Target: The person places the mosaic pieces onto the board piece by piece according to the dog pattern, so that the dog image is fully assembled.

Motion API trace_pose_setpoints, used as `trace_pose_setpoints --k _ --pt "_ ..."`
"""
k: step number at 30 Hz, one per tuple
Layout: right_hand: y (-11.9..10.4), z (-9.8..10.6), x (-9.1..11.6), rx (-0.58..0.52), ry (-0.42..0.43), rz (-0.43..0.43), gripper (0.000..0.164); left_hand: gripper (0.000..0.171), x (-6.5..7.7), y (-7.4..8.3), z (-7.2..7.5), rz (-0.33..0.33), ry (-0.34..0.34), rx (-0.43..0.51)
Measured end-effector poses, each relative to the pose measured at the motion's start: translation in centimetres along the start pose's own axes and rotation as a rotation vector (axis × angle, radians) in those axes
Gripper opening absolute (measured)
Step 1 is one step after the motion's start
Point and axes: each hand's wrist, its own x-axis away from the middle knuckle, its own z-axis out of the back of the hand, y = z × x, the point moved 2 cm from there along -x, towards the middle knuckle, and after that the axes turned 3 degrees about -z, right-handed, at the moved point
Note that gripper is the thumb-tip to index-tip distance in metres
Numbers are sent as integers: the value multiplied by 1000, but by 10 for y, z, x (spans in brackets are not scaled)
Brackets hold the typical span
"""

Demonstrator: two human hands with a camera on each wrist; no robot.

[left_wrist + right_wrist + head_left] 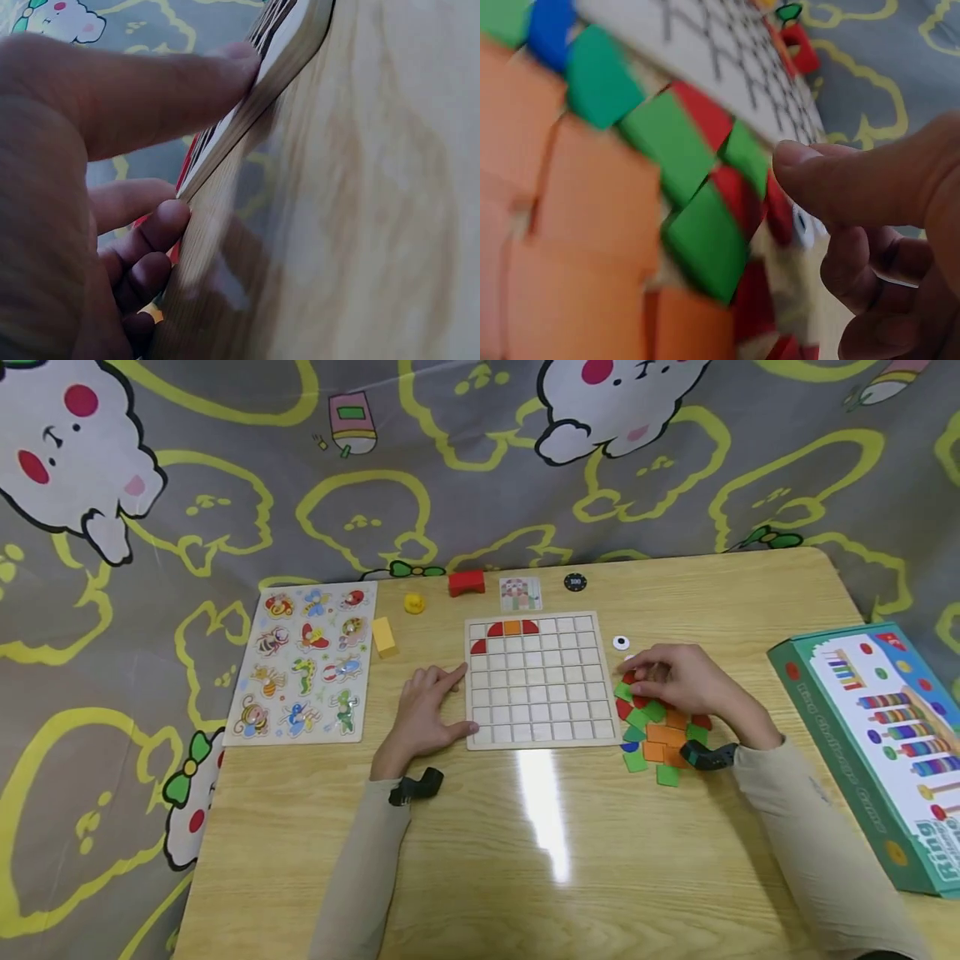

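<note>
Head: the left grip (426,717), spread wide, touches the grid board (535,677) at nine o'clock; the right grip (681,678) is over tiles (663,734) toward four o'clock. Left wrist: thumb (172,97) meets rim. Right wrist: narrow grip (holding a tile? I cannot tell).

From above, the head view faces forward and down over the tabletop (465,852); both wrist views, closer and lower, share the gridded board (536,677).
</note>
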Motion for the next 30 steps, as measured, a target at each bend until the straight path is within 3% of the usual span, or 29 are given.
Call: trace_pose_setpoints --k 5,16,24,30 --pt "8 -5 8 13 -28 57 28 100 5 -3 2 -1 -19 -13" --pt "4 -9 9 64 -78 25 28 98 2 2 -2 -20 -32 -15" --pt "3 -7 9 141 -88 -43 17 91 2 3 -2 -33 -19 -41" --pt "8 -5 13 146 -67 -103 22 91 1 5 -4 -24 -28 -38"
